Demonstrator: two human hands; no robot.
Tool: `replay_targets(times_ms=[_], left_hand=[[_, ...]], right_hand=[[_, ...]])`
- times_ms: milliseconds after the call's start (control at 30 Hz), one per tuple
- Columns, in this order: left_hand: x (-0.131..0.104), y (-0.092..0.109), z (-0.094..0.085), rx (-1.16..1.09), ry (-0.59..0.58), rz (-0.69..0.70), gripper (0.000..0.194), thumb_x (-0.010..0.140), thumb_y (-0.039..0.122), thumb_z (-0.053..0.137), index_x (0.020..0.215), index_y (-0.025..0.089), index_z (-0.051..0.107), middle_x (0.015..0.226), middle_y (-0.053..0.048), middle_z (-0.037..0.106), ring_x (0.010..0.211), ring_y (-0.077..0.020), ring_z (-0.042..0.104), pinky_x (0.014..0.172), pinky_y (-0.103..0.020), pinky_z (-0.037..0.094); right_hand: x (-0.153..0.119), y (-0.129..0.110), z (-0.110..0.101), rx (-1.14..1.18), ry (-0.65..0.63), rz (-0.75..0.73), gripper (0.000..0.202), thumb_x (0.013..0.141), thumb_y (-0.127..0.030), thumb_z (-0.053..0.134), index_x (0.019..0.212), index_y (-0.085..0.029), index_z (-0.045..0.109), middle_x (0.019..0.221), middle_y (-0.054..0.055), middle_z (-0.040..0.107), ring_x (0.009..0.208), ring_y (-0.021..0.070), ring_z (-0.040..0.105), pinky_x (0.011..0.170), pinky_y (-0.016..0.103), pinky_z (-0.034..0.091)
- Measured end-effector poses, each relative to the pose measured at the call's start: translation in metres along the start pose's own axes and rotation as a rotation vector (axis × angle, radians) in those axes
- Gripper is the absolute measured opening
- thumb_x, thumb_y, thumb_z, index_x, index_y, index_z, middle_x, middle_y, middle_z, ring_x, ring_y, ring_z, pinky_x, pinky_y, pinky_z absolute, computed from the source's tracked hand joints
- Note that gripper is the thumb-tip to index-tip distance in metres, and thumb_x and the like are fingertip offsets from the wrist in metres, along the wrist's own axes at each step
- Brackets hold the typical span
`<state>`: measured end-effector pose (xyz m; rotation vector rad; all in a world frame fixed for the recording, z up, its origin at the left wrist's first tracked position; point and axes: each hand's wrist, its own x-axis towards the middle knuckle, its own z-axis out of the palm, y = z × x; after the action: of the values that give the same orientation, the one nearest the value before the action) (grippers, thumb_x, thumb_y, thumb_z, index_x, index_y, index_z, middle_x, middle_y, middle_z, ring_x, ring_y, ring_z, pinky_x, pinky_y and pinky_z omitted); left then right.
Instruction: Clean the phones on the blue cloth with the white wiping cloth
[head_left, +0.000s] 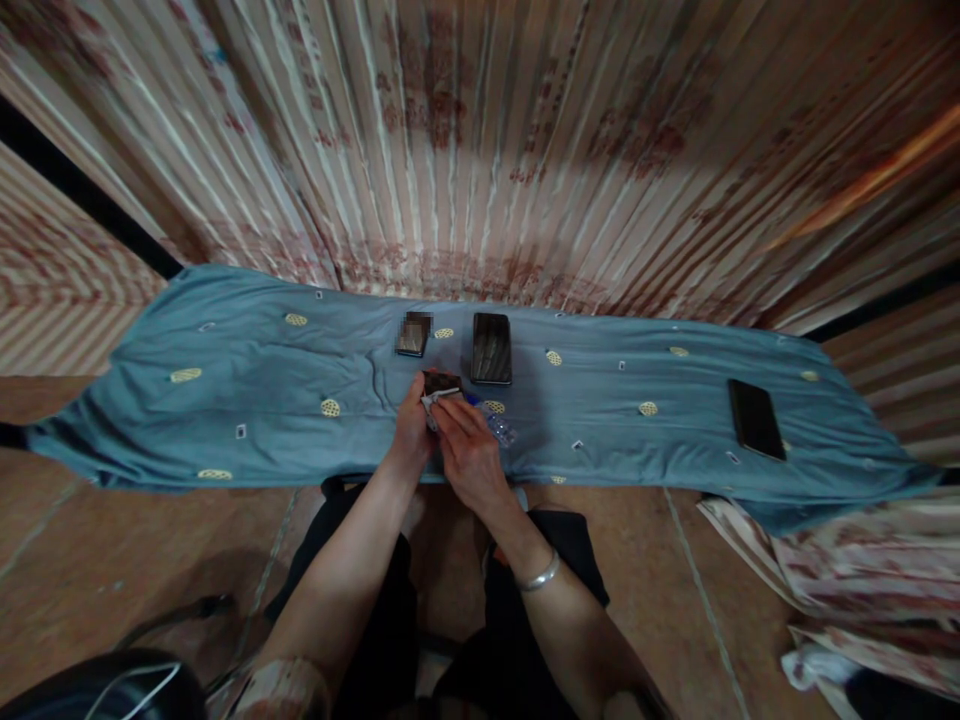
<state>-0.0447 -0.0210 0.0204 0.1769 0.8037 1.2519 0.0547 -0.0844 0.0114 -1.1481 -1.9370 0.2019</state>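
Note:
My left hand (414, 428) is closed round a small dark brown item (443, 382), perhaps a wallet, above the front part of the blue cloth. A whitish piece (441, 397) lies against the near side of that item. My right hand (469, 448) presses its fingers on the whitish piece; whether they pinch it is too small to tell. Just right of my fingers, a clear plastic packet with some blue (501, 428) rests on the cloth. Beyond my hands lie a black rectangular device (491, 348) and a smaller dark square item (413, 334), partly blurred.
A blue patterned cloth (585, 400) covers the long narrow surface. Near its right end lies a black flat case (756, 418). Pleated curtains (465, 150) hang behind. A dark round object with a white cable (112, 690) is at the lower left.

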Motion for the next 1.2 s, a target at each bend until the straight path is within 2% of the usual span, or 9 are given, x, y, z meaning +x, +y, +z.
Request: replay_targets(times_ms=[133,233,333,433,600,700,867,1033,1200], left_hand=[[0.0,0.0,0.004,-0.002,-0.008,0.064,0.016,0.097,0.03,0.055,0.091,0.017,0.063,0.08,-0.004,0.074,0.068,-0.0133,0.071,0.071,-0.024,0.057],[0.001,0.001,0.009,-0.009,0.004,0.096,0.017,0.097,0.03,0.054,0.09,0.018,0.063,0.082,-0.004,0.075,0.079,-0.0172,0.074,0.075,-0.028,0.058],[0.001,0.0,0.012,-0.001,-0.019,0.112,0.019,0.097,0.033,0.053,0.091,0.019,0.064,0.086,-0.006,0.076,0.095,-0.0223,0.074,0.08,-0.032,0.059],[0.001,-0.001,0.014,0.038,-0.045,0.121,0.02,0.094,0.038,0.058,0.092,0.019,0.065,0.094,-0.008,0.077,0.1,-0.0237,0.073,0.082,-0.034,0.059],[-0.001,-0.006,0.021,0.002,-0.042,0.102,0.021,0.098,0.035,0.053,0.094,0.018,0.065,0.09,-0.006,0.075,0.095,-0.0217,0.073,0.087,-0.036,0.058],[-0.002,-0.01,0.025,-0.004,-0.046,0.092,0.019,0.098,0.033,0.052,0.097,0.019,0.065,0.089,-0.005,0.075,0.091,-0.0211,0.074,0.084,-0.036,0.059],[0.004,-0.018,0.031,0.095,-0.065,0.133,0.021,0.096,0.036,0.057,0.105,0.018,0.065,0.09,-0.005,0.077,0.092,-0.0211,0.075,0.079,-0.031,0.059],[0.013,-0.024,0.036,0.213,-0.104,0.194,0.03,0.091,0.042,0.066,0.096,0.013,0.068,0.093,-0.009,0.078,0.097,-0.0233,0.074,0.081,-0.031,0.059],[0.014,-0.022,0.042,0.244,-0.156,0.175,0.019,0.084,0.032,0.074,0.087,0.014,0.069,0.085,-0.007,0.077,0.09,-0.0235,0.075,0.081,-0.033,0.058]], right_hand=[[-0.001,0.006,-0.006,-0.018,-0.003,0.029,0.045,0.099,-0.011,0.039,0.135,-0.019,0.065,0.132,0.01,0.069,0.131,0.0217,0.057,0.114,0.042,0.048],[-0.003,0.013,-0.01,0.01,0.004,0.088,0.045,0.099,-0.012,0.039,0.134,-0.02,0.066,0.133,0.011,0.068,0.131,0.0227,0.058,0.115,0.044,0.047],[-0.005,0.018,-0.012,0.082,0.035,0.179,0.044,0.099,-0.015,0.041,0.134,-0.021,0.066,0.139,0.013,0.065,0.135,0.0247,0.055,0.116,0.047,0.046],[-0.006,0.023,-0.014,0.18,0.096,0.292,0.041,0.098,-0.02,0.046,0.132,-0.022,0.068,0.141,0.011,0.064,0.135,0.0237,0.058,0.115,0.043,0.048],[-0.002,0.033,-0.016,0.495,0.153,0.509,0.033,0.094,-0.031,0.054,0.119,-0.025,0.075,0.116,0.004,0.078,0.108,0.0217,0.073,0.098,0.037,0.058],[0.0,0.041,-0.016,0.662,0.188,0.609,0.032,0.089,-0.038,0.06,0.11,-0.023,0.078,0.104,0.004,0.081,0.096,0.0228,0.075,0.088,0.038,0.061],[0.003,0.046,-0.024,0.621,0.279,0.637,0.032,0.087,-0.039,0.062,0.107,-0.022,0.08,0.099,0.004,0.081,0.089,0.0216,0.075,0.084,0.036,0.061],[0.009,0.055,-0.034,0.6,0.351,0.665,0.033,0.083,-0.041,0.065,0.106,-0.021,0.08,0.102,0.004,0.081,0.094,0.0232,0.075,0.088,0.038,0.06],[0.016,0.065,-0.038,0.609,0.441,0.685,0.035,0.081,-0.042,0.065,0.103,-0.02,0.08,0.102,0.006,0.081,0.096,0.0246,0.074,0.092,0.041,0.058]])
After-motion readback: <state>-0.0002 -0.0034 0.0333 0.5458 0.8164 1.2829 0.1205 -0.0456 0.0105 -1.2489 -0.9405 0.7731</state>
